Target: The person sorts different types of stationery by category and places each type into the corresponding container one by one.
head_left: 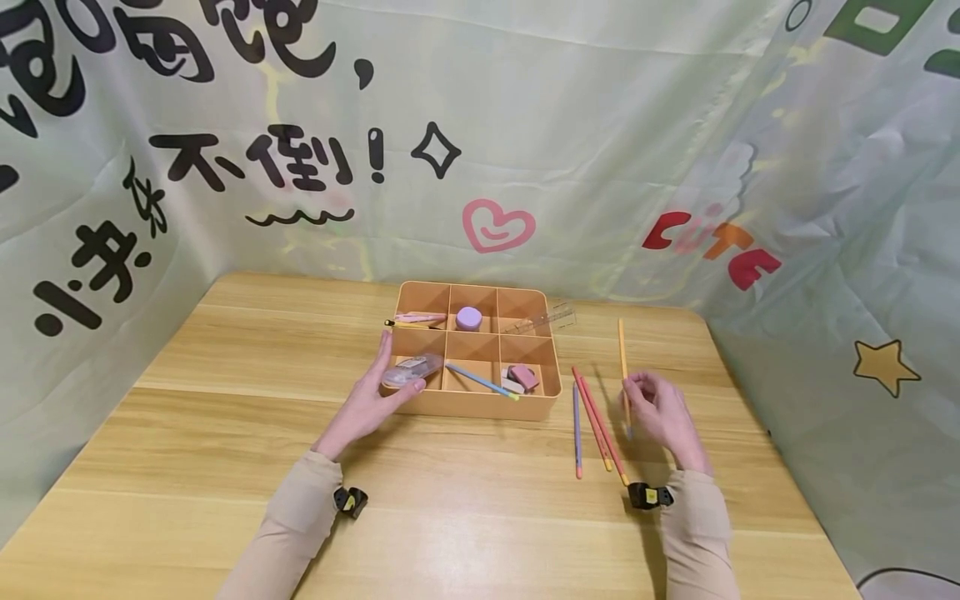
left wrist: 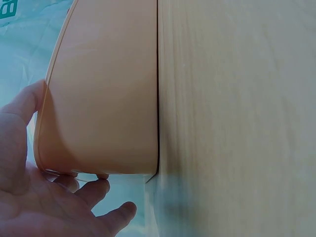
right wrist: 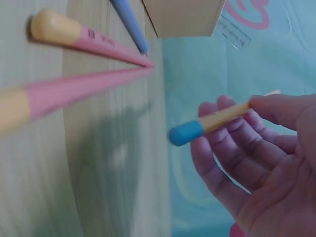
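Observation:
My left hand [head_left: 369, 402] is spread at the front left corner of an orange divided organizer box [head_left: 457, 406]. Its thumb lies at the front rim, and the other fingers reach along the left side. To the right of the box, my right hand [head_left: 660, 414] pinches a yellow pencil [head_left: 622, 342] with a blue end, seen close in the right wrist view between thumb and fingers. Beside it on the table lie two pink-red pencils [head_left: 602, 427] with yellow ends and a purple-blue pencil [head_left: 577, 433] with a pink end.
In the box are a purple round item [head_left: 468, 318], a clear correction-tape-like case [head_left: 412, 369], erasers [head_left: 522, 377] and a blue pencil [head_left: 480, 379] lying across dividers. A clear ruler [head_left: 542, 319] sticks out at the right. A printed cloth [head_left: 600, 167] hangs behind the table.

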### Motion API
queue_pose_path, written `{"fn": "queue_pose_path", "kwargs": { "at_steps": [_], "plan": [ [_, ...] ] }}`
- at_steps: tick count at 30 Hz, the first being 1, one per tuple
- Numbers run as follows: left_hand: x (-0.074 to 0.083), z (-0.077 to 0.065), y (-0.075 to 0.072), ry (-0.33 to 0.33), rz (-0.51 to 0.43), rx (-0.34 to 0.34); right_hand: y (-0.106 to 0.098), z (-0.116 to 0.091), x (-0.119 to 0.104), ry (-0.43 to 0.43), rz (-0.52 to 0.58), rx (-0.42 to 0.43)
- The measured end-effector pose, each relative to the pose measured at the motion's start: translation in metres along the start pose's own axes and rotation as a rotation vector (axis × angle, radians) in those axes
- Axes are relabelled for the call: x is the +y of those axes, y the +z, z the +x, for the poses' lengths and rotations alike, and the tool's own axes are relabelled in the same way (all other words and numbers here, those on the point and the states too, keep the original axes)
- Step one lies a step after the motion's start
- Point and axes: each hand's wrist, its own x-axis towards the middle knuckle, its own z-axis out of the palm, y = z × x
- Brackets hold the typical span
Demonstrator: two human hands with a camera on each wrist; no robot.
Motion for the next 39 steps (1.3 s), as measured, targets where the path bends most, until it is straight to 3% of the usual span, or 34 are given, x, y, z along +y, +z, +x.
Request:
{"fn": "queue_pose_path", "kwargs": {
  "at_steps": [5,11,19,24,30,39],
  "plan": [
    [-0.001,0.0,0.0,-0.001,-0.003,-0.002,0.006,0.002,-0.004,-0.016,0.111,0.05],
    [-0.001,0.0,0.0,0.0,0.003,0.0,0.014,0.005,-0.009,-0.025,0.217,0.178],
    [0.0,-0.001,0.0,-0.001,0.006,0.003,0.023,0.009,-0.02,0.061,0.564,0.332],
    [-0.001,-0.001,0.0,0.002,0.011,0.006,0.026,0.007,-0.027,0.011,0.675,0.38],
    [0.0,-0.001,0.0,0.005,0.006,0.003,0.027,0.004,-0.04,-0.045,0.695,0.325],
    [-0.001,-0.001,0.0,0.015,0.004,0.002,0.035,0.001,-0.057,-0.158,0.556,0.259]
  ]
}}
